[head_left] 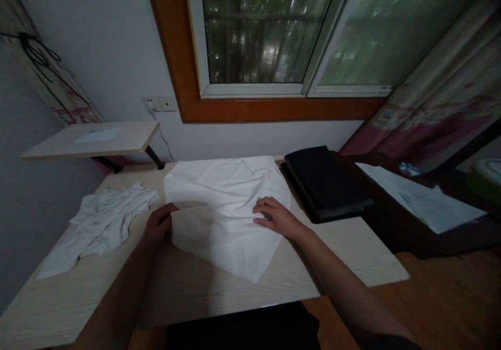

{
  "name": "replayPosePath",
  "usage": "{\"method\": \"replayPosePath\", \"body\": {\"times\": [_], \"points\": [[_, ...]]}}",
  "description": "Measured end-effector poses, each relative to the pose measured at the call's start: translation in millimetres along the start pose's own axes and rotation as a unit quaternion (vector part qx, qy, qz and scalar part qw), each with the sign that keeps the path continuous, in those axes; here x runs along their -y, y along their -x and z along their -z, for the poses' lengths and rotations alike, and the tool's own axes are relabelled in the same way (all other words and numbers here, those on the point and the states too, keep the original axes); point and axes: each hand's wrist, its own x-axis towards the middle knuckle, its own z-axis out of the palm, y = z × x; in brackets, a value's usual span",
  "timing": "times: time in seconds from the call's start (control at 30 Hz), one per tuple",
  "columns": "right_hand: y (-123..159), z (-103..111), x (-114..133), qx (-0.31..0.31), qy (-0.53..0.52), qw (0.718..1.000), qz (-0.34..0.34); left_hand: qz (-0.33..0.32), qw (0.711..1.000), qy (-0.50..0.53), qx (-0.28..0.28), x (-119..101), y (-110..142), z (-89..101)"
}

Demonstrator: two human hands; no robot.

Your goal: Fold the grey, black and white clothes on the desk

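A white cloth [230, 235], which looks like a garment, lies spread over the middle of the desk with wrinkles running across it. At its left edge, my left hand [158, 225] has its fingers closed on the fabric. My right hand [276, 216] rests on the right part of the cloth, fingers apart and slightly curled, with no fabric visibly gripped. Left of my left hand is a crumpled white garment [105, 219]. A stack of folded black cloth [323, 180] sits just right of the white cloth.
A small raised shelf [129, 136] on black legs stands at the desk's back left. The wooden desk [352, 251] ends in a front edge near me. A dark surface with a paper sheet [418, 196] adjoins on the right. Behind are a window [266, 32] and a wall socket [158, 103].
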Motion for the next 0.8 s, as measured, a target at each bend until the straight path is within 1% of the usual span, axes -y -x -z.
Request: {"method": "replayPosePath", "body": {"times": [0.1, 0.17, 0.27, 0.33, 0.43, 0.5, 0.6, 0.7, 0.8], "points": [[2.6, -2.9, -8.0, 0.02, 0.039, 0.999, -0.012, 0.013, 1.0, 0.004, 0.006, 3.5, 1.3, 1.8], [7.0, -2.7, -13.9, 0.036, 0.047, 0.998, -0.011, 0.029, 0.999, 0.006, 0.018, 7.4, 2.8, 3.7], [14.6, 2.5, -22.3, 0.06, 0.044, 0.997, -0.007, 0.041, 0.996, 0.005, 0.074, 8.7, 4.5, 7.0], [19.0, 8.8, -27.3, 0.071, 0.041, 0.997, -0.01, 0.045, 0.992, 0.007, 0.119, 4.8, 4.7, 9.0], [23.3, 19.2, -33.9, 0.086, 0.03, 0.996, -0.021, 0.064, 0.986, 0.007, 0.154, -4.2, 3.6, 11.4], [24.5, 24.4, -37.0, 0.1, 0.022, 0.994, -0.029, 0.075, 0.985, -0.004, 0.154, -8.1, 1.7, 12.9], [24.4, 27.0, -38.5, 0.111, 0.018, 0.993, -0.046, 0.056, 0.988, -0.057, 0.132, -6.9, -2.5, 15.3], [23.2, 24.7, -35.9, 0.092, 0.042, 0.993, -0.064, 0.017, 0.986, -0.132, 0.099, -0.3, -6.3, 17.7], [22.0, 22.0, -31.1, 0.07, 0.073, 0.992, -0.076, -0.018, 0.981, -0.17, 0.089, 4.3, -6.5, 20.1]]}}
